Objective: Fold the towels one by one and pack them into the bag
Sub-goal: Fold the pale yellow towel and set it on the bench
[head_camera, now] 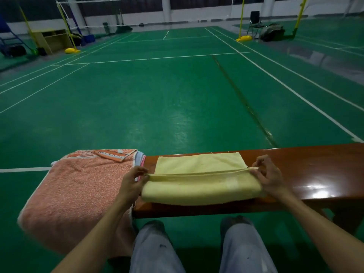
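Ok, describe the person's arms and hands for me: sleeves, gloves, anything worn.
The left hand and right hand are bare: no gloves, ring, watch or bracelet shows. The left forearm and right forearm are uncovered to the picture's edge, so no sleeve is in view. The legs wear pale grey-blue trousers with dark spots.

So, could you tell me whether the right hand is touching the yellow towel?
Touching: the head view shows the right hand pinching the yellow towel at its folded edge.

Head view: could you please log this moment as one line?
step: pale yellow cloth towel mid-fold on glossy brown wooden bench | left hand: pinches towel edge | right hand: pinches towel edge
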Demonstrator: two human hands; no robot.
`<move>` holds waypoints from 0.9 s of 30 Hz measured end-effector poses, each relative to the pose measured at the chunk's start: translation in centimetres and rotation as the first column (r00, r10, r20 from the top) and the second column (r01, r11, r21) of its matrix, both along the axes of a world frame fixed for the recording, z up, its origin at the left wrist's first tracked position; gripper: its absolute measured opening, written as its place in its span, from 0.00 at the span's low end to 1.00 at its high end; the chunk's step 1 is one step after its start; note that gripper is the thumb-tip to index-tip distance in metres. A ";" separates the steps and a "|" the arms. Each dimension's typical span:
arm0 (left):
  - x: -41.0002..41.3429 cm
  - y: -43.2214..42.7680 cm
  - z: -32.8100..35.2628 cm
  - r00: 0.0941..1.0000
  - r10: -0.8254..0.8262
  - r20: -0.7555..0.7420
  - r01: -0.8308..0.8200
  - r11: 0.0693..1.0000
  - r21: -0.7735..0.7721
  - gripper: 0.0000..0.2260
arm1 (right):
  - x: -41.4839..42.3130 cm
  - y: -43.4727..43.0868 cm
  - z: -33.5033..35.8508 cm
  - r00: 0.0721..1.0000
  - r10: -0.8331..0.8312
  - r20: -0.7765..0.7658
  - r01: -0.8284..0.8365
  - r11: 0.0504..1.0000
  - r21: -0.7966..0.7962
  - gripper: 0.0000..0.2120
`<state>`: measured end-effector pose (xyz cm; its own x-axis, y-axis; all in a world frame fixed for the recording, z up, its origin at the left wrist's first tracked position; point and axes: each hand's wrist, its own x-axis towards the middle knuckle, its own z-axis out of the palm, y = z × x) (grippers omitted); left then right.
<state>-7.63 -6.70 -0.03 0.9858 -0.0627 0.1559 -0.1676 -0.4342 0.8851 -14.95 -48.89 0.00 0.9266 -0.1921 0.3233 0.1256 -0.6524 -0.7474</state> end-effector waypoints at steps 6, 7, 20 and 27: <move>5.8 -1.6 -0.8 0.995 0.068 -0.077 -0.072 0.997 -0.041 0.06 | 5.3 -0.5 0.1 0.997 -0.054 -0.054 0.056 0.998 0.028 0.19; 7.1 -1.8 -1.2 0.993 0.079 -0.085 -0.082 0.996 -0.041 0.06 | 6.4 -0.7 -0.1 0.996 -0.058 -0.072 0.061 0.997 0.039 0.16; 16.4 -3.4 -5.4 0.964 0.215 -0.154 -0.176 0.956 0.234 0.06 | 15.5 -2.3 -4.5 0.952 -0.154 -0.263 0.150 0.988 -0.037 0.14; 16.2 -4.5 -5.3 0.972 0.212 -0.101 -0.166 0.924 0.344 0.08 | 15.7 -1.7 -5.3 0.933 -0.216 -0.287 0.205 0.976 -0.069 0.14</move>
